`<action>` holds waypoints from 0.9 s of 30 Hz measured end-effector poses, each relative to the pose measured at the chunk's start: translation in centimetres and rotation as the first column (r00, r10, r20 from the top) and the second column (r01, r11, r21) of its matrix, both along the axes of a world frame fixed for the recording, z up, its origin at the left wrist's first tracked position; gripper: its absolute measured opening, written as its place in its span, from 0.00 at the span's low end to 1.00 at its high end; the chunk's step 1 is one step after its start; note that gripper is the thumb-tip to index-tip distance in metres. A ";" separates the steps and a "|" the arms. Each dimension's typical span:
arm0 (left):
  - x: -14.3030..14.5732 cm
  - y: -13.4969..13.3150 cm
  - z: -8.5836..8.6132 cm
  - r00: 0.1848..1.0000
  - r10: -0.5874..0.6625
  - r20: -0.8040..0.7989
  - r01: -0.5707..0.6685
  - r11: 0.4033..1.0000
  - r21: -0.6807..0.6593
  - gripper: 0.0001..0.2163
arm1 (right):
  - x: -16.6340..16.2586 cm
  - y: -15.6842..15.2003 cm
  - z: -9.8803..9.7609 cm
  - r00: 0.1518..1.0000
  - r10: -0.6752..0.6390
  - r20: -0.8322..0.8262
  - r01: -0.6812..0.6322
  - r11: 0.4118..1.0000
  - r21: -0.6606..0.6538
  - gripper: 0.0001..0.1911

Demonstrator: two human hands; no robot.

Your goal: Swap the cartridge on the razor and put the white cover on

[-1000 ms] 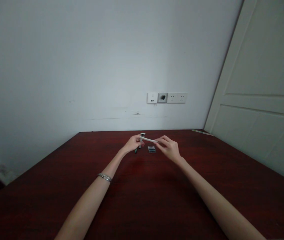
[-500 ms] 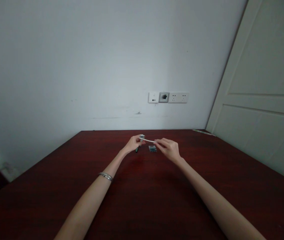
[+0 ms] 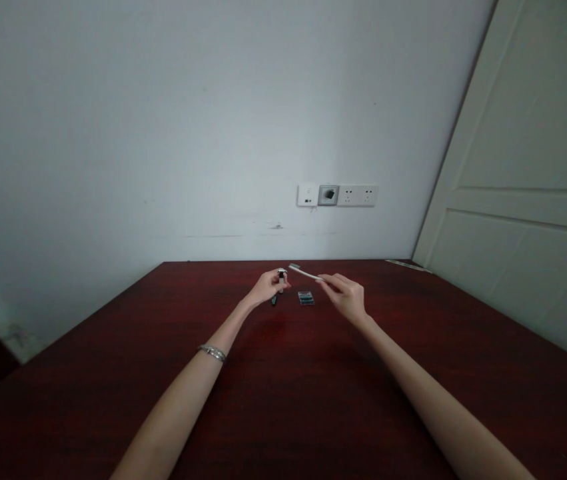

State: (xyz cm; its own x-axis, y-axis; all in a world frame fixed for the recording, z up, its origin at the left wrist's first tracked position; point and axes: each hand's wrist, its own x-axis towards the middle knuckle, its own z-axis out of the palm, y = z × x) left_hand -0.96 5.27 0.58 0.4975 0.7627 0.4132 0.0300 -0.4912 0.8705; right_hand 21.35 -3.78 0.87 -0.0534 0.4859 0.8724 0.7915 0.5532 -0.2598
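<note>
My right hand [image 3: 346, 297] is closed on a white toothbrush [image 3: 308, 274], pinching its handle so the bristled head points left, close to my left hand. My left hand [image 3: 266, 288] grips a small silver-and-black object [image 3: 282, 273] with a pale part below it; its exact kind is too small to make out. The brush head is just right of this object, with a small gap between them. Under my left hand shows a short dark green piece [image 3: 274, 300]; whether it joins the held object I cannot tell. A small clear case [image 3: 306, 298] with dark bluish contents lies between the hands.
The dark red table [image 3: 283, 400] runs back to a pale wall [image 3: 213, 133] with sockets [image 3: 357, 195] and a switch plate [image 3: 328, 195]. A light panelled door [image 3: 528, 167] borders the right side. A thin strip [image 3: 408, 266] lies at the far right edge.
The toothbrush has moved right and tilted up, away from the object in my left hand, and its bristles now show. My left hand stays nearly in place.
</note>
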 end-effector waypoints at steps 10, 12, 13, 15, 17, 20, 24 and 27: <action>0.5 -0.3 0.1 1.000 -0.009 -0.030 0.011 0.998 0.061 0.07 | -1.4 -0.4 -0.1 0.992 0.094 0.084 -0.087 0.993 -0.079 0.15; 0.6 -0.4 0.2 0.999 -0.021 -0.036 0.023 0.998 0.057 0.07 | -0.9 -0.2 -0.2 0.995 0.075 0.060 -0.072 0.996 -0.059 0.14; 0.6 -0.5 0.2 0.999 -0.024 -0.035 0.026 0.998 0.056 0.07 | -0.5 -0.1 -0.2 0.997 0.066 0.047 -0.064 0.997 -0.044 0.14; 0.4 -0.5 0.4 0.999 -0.027 -0.034 0.029 0.998 0.059 0.07 | 0.0 0.0 -0.2 0.998 0.055 0.034 -0.055 0.998 -0.022 0.13; 0.3 -0.6 0.5 0.999 -0.017 -0.033 0.019 0.998 0.058 0.06 | -0.2 -0.1 -0.3 0.997 0.061 0.037 -0.060 0.998 -0.018 0.13; 0.3 -0.6 0.5 0.999 0.015 -0.051 -0.009 0.994 0.111 0.05 | -1.1 -0.3 -0.5 0.991 0.104 0.084 -0.102 0.994 -0.032 0.13; 0.4 -0.3 0.0 0.997 0.000 -0.081 0.011 0.991 0.136 0.06 | -1.2 -0.1 -0.8 0.994 0.086 0.072 -0.086 0.996 -0.008 0.12; 0.5 -0.1 -0.3 0.996 -0.040 -0.084 0.046 0.996 0.077 0.07 | -0.5 0.2 -0.8 0.998 0.051 0.037 -0.052 0.998 0.020 0.12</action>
